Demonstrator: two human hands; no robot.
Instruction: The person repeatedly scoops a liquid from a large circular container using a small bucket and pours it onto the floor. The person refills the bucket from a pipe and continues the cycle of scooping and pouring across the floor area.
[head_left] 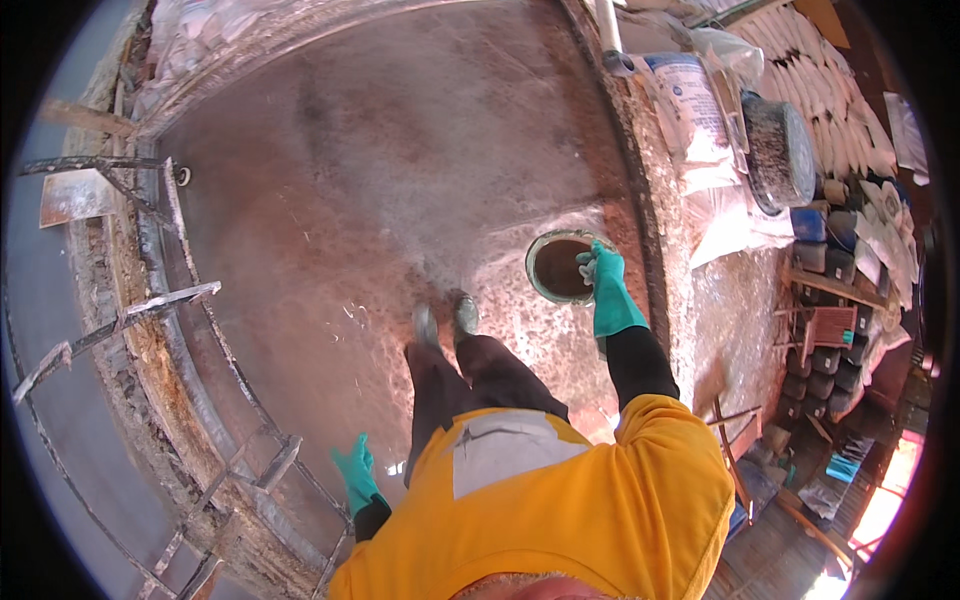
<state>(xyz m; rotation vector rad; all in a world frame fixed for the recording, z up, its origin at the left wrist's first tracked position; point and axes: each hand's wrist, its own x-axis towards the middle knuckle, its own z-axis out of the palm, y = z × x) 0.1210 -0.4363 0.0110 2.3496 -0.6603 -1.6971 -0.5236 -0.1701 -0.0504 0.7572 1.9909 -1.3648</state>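
Note:
I stand on a wide, domed metal tank top (380, 190), my feet (447, 318) near its middle. I wear a yellow shirt and dark trousers. My right hand (603, 285), in a green glove, reaches out to the right rim of a round hatch opening (553, 268) with brown contents inside. Its fingers curl at the rim around something small and pale; what it is cannot be made out. My left hand (355, 470), also in a green glove, hangs at my side over the tank's edge with fingers spread and holds nothing.
A rusty metal ladder and railing (150, 310) run along the tank's left edge. To the right stand white sacks (700, 110), a dark drum (778, 150) and several stacked dark containers (830, 330). A white pipe (608, 30) rises at the top.

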